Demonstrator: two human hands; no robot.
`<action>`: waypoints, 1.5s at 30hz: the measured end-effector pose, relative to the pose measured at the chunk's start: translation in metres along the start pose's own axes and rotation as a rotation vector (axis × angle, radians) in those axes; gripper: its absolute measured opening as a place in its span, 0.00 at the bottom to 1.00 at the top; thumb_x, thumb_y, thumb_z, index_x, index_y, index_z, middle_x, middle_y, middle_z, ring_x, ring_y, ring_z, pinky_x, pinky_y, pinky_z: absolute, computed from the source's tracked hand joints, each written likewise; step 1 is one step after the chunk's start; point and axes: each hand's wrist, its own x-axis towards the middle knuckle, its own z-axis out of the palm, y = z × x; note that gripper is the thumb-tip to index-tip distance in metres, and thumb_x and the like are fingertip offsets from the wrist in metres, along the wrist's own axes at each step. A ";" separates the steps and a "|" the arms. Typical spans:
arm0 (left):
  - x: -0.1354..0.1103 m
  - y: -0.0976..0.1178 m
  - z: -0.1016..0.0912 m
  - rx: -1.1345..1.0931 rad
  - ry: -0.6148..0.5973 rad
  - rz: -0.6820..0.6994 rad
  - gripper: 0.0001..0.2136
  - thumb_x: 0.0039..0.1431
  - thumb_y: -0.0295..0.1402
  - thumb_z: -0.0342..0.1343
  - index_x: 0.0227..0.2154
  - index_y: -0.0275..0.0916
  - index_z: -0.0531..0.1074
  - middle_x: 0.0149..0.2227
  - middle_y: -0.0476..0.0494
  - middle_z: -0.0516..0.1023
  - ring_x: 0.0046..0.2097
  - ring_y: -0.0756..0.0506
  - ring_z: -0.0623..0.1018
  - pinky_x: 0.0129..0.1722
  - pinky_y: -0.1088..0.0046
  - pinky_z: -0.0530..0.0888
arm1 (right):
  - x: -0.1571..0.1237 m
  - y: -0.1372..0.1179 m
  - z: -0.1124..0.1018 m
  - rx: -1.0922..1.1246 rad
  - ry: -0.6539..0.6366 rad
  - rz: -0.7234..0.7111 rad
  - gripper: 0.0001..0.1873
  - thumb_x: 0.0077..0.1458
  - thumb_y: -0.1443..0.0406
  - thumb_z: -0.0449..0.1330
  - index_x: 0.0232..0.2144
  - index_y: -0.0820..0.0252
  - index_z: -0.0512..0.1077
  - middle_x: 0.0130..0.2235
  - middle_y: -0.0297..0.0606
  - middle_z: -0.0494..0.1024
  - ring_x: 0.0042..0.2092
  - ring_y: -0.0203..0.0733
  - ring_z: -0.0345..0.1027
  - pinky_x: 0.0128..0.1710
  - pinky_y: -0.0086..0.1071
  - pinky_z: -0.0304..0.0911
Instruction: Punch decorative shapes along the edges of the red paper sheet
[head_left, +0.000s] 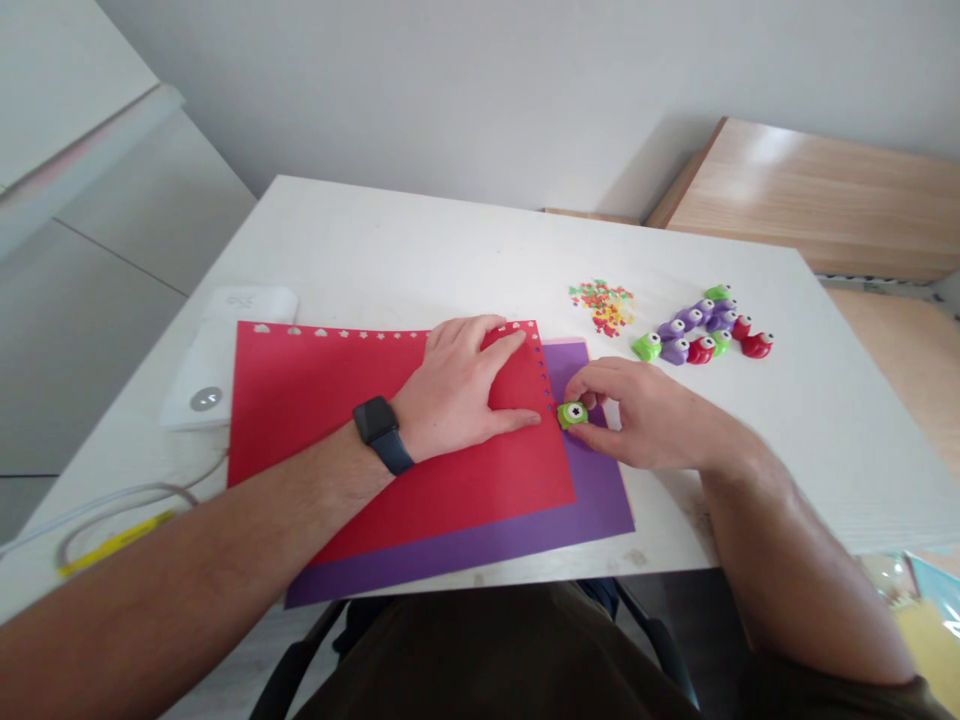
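Note:
A red sheet of paper (315, 420) lies over a purple sheet (600, 490) on the white table. Small punched shapes run along the red sheet's far edge and down part of its right edge. My left hand (469, 390) rests on the red sheet with fingers spread, pressing near its upper right corner. At the sheet's right edge, my right hand (637, 415) grips a green craft punch (573, 415) between thumb and fingers. A star shows in the white top of the punch. Whether the paper sits in its slot I cannot make out.
Several purple, red and green craft punches (701, 330) stand at the right, beside a pile of coloured paper cutouts (604, 305). At the left are a white device (202, 365), cables (142, 495) and a yellow cutter-like tool (116, 543). A wooden board (817, 200) stands behind.

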 end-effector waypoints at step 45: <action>0.002 0.002 0.003 0.020 0.094 -0.088 0.26 0.59 0.47 0.66 0.54 0.38 0.70 0.56 0.37 0.74 0.59 0.33 0.71 0.60 0.50 0.64 | -0.001 0.001 0.003 0.014 -0.004 -0.020 0.09 0.58 0.65 0.66 0.43 0.55 0.76 0.38 0.35 0.79 0.39 0.42 0.71 0.43 0.37 0.64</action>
